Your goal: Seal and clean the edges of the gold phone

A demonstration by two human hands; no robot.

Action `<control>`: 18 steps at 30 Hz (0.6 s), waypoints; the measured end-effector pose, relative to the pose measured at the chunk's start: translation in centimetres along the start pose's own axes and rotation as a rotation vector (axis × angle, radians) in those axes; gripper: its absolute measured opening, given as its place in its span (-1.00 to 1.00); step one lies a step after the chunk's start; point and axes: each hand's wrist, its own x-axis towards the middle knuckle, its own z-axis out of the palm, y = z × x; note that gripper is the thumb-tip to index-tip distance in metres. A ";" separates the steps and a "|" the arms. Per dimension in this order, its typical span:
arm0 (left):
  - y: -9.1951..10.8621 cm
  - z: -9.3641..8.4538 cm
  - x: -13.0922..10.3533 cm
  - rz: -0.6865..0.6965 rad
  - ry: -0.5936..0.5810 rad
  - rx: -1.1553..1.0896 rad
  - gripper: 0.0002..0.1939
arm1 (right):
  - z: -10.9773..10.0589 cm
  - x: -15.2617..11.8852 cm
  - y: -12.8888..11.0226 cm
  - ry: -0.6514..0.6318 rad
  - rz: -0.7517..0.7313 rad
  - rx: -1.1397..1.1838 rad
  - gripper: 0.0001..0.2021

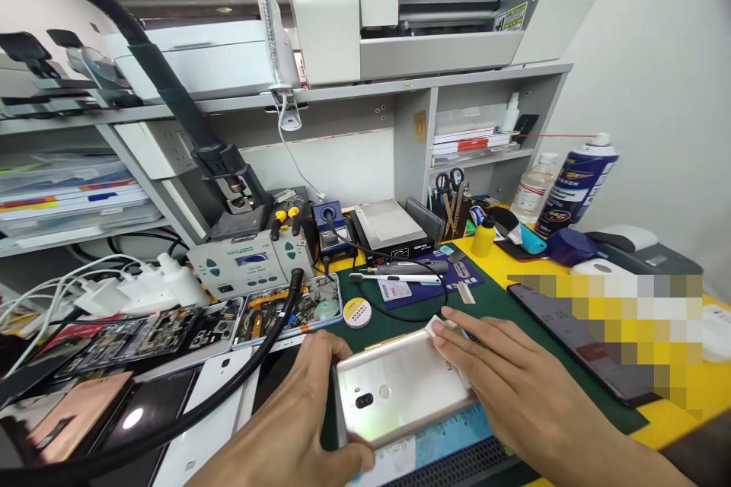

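A gold smartphone (394, 388) lies back side up, its dual camera and round fingerprint sensor toward the left end. My left hand (308, 411) grips that left end, thumb at the near edge and fingers at the far corner. My right hand (514, 373) has its fingers together over the phone's right end. Under its fingertips is a small white pad or folded wipe (432, 325), pressed at the far right corner; most of it is hidden. Below the phone lies a light blue printed strip (451, 430) beside a black perforated strip (457, 466) on the green mat (571, 388).
A dark phone (565, 335) lies right of my right hand. Behind are a round yellow-white tin (357, 313), a tray of small parts (285, 312), and a yellow bottle (483, 236). A black hose (251, 373) arcs across the left over several phones. A spray can (576, 186) stands back right.
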 end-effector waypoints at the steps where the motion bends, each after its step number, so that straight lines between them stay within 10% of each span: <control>1: -0.2 0.1 0.0 0.007 0.007 -0.002 -0.56 | 0.0 0.0 -0.1 0.003 0.004 0.001 -0.51; 11: -1.6 0.7 0.3 0.043 -0.062 0.049 -0.56 | 0.7 3.5 -3.1 0.166 -0.011 0.057 -0.60; 18: -3.6 1.0 1.5 0.346 0.234 0.057 -0.70 | 2.9 7.0 -5.9 0.353 0.022 0.031 -0.66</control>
